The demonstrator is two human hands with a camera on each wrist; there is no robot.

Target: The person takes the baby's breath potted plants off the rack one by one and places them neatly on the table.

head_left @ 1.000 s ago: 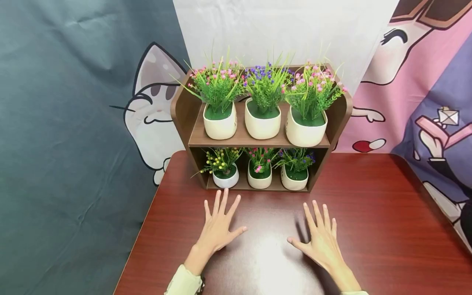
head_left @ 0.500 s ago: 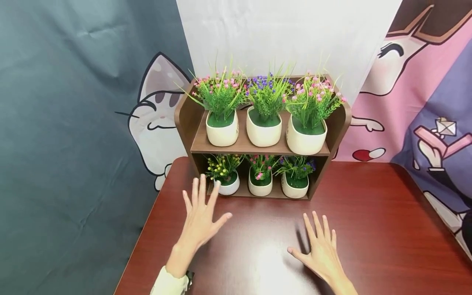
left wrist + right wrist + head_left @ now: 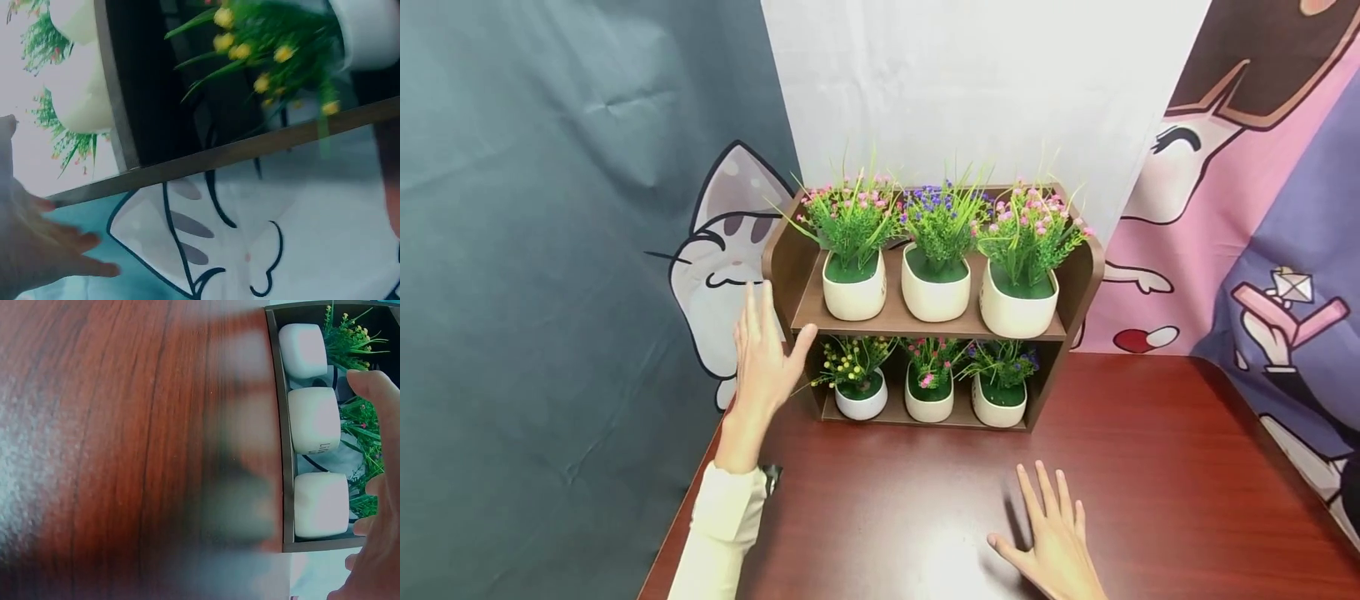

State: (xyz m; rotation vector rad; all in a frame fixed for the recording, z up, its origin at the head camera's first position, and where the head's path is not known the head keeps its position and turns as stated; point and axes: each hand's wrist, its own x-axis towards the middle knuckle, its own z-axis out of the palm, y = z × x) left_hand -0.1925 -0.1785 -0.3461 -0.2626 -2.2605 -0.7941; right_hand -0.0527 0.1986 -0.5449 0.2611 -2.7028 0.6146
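Rising and swinging outward, the left hand has left the space before the lower pots for the left side of the wooden shelf; whether it touches there, I cannot tell. The right hand keeps its place over the surface, fingers spread. The hands are well apart and hold nothing. Judging by this, the left hand is now nearer the shelf's side than any pot's front, and all six flower pots stand undisturbed: three on the upper board, pink, purple and pink again, and three below, yellow-flowered at left. The surface is glossy reddish-brown wood with a bright glare near the person. Around it hang a grey-green cloth with a cartoon cat, a white cloth behind, and a pink and purple cartoon cloth at right.
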